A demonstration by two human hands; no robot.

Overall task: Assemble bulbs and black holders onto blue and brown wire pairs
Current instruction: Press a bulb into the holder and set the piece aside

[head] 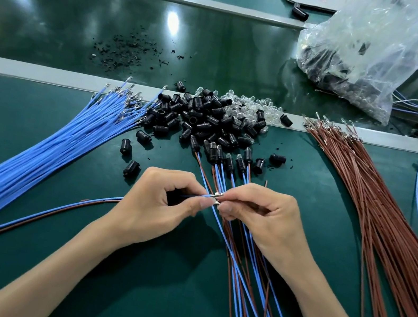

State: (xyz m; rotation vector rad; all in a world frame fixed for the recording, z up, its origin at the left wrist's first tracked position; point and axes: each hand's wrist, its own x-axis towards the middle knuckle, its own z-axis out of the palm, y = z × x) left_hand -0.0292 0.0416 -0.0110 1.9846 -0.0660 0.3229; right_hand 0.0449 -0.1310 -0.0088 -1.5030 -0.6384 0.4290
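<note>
1. My left hand is curled, its thumb and forefinger pinching a blue wire near its end.
2. My right hand is curled too, its fingertips pinching a small silvery piece at that wire's tip. I cannot tell what the piece is.
3. Assembled wire pairs, holders fitted, lie under my hands on the green mat.
4. Loose black holders and clear bulbs are heaped just ahead, between the blue wire bundle on my left and the brown wire bundle on my right.
</note>
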